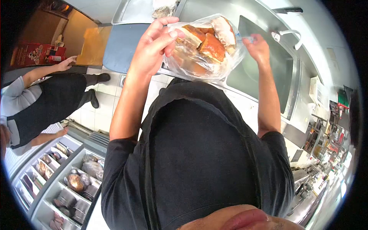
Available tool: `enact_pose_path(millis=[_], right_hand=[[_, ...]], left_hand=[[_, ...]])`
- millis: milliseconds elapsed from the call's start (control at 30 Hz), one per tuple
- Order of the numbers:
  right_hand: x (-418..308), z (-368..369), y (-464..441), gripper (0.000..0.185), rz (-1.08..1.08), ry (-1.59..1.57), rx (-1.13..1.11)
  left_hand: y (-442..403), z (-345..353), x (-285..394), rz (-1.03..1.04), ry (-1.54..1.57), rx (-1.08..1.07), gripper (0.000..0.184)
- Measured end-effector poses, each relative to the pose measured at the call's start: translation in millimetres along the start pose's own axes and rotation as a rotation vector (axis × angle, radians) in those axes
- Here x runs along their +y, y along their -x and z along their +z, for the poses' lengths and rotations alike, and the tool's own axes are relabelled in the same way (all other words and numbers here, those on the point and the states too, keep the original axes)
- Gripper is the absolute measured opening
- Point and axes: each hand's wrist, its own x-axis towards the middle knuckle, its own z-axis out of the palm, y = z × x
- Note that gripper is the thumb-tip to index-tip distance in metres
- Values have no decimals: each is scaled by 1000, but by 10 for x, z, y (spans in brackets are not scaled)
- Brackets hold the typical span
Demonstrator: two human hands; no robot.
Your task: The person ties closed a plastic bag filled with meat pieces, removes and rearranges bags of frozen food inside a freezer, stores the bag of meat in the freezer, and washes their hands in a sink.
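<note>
A clear plastic bag (184,63) sits in front of my body at the sink's near edge. Inside it are several chunks of browned meat (213,48), with glossy orange-brown skin and paler cut sides. At the bag's left rim, my left hand (155,44) holds the plastic with its thumb over the edge and its index finger stretched out. On the right, my right hand (257,48) pinches the bag's edge, where some blue print (247,39) shows. The underside of the bag is hidden.
A steel sink (264,73) with a white tap (297,38) lies beyond my right hand. A blue-grey board (120,48) and a metal tray (130,13) are left. A knife (288,10) lies at the back. Another person (46,96) stands left, near open food compartments (73,180).
</note>
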Motion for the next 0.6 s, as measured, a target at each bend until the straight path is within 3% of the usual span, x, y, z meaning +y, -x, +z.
enact_pose_path(millis=[67, 167, 200, 267, 367, 600], right_hand=[[250, 100, -117, 40, 19, -269, -128], [443, -263, 6, 24, -11, -1218, -65], [248, -459, 232, 17, 32, -1410, -111], [116, -644, 603, 22, 87, -1631, -209], [463, -726, 699, 32, -2, -1697, -328], [82, -695, 821, 41, -64, -1777, -314]], left_hand=[[-5, -5, 11, 4, -17, 14, 42], [12, -62, 18, -4, -20, 14, 40], [26, -79, 20, -8, -54, 6, 40], [39, -107, 28, -2, -115, -6, 40], [24, -161, 16, -9, -70, -9, 41], [37, -114, 74, -84, -59, 53, 40]])
